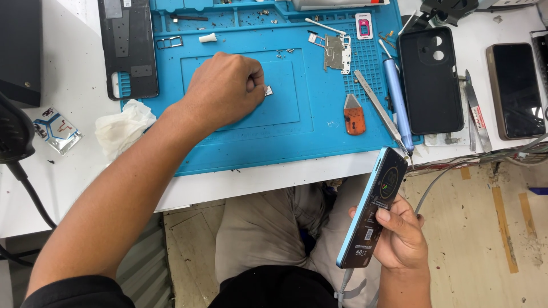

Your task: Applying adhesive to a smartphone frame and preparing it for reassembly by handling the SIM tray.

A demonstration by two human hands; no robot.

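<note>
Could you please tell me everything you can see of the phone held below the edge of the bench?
The phone is a slim slab with a light blue frame and its back cover off, showing a dark inner face with a round coil and small labels. It stands tilted, top end toward the blue mat, held off the bench over the person's lap. Only the right hand touches it, thumb across the open back, fingers wrapped behind.

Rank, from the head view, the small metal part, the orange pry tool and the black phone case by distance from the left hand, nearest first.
1. Small metal part: at the fingertips of the left hand, on the blue mat.
2. Orange pry tool: further right on the mat.
3. Black phone case: farthest, at the mat's right edge.
</note>
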